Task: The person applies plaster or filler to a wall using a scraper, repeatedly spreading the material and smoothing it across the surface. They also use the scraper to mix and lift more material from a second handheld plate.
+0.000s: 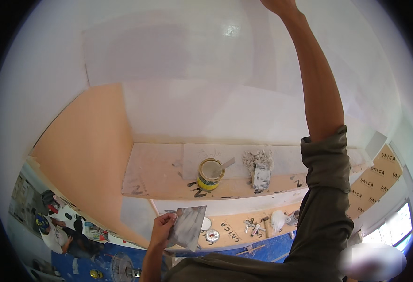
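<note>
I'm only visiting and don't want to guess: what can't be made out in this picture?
All in the head view:
- Right hand: the top edge cuts off its fingers and anything they hold.
- Flat grey blade in the left hand: its far side faces away.
- Upper shelf: the right sleeve hides part.
- Co-worker: too small to tell the handwork.
- Lower right: a pale blur hides what's there.

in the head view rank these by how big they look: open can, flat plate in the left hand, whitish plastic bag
1. Flat plate, though being held nearer the camera may enlarge it
2. Open can
3. Whitish plastic bag, clearly smallest
</note>
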### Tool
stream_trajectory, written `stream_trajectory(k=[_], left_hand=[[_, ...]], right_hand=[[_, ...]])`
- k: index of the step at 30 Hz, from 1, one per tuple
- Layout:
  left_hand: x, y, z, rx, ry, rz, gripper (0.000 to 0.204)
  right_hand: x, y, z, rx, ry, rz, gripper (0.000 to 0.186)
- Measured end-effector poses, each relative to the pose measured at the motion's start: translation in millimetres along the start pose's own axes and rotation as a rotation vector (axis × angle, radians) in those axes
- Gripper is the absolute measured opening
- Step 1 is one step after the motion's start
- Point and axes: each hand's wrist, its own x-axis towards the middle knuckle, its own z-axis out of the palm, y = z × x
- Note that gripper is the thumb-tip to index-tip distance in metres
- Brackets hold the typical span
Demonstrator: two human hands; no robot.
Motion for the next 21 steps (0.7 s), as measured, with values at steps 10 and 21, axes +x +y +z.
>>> stream_trajectory(k=[10,21], left_hand=[[-7,0,-1,-0.005,-0.023,-0.001,0.012],[-2,2,2,0.021,-0.032,-0.042,0.015]], right_hand=[[-283,-102,40,0.206,-0.362,0.013,0.045],[-210,95,-46,0.032,0.085,0.082,0.057]])
